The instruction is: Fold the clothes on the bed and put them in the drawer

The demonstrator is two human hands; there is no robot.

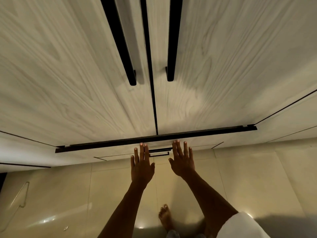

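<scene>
Presently left hand [141, 166] and right hand [182, 160], fingers straight and apart, fingertips at the drawer front [120, 149] beneath its black rail [154, 139].

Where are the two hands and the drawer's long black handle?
left hand [142, 169], head view, back of hand.
right hand [183, 160], head view, back of hand.
drawer handle [103, 145], head view, left stretch of bar.

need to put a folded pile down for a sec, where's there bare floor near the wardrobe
Bare tiled floor lies right of the right hand, below the drawer front. More lies left of the left hand, between the wardrobe base and the wire hanger. It is crowded in the middle: both arms, a bare foot, and a small scrap at lower left.
</scene>
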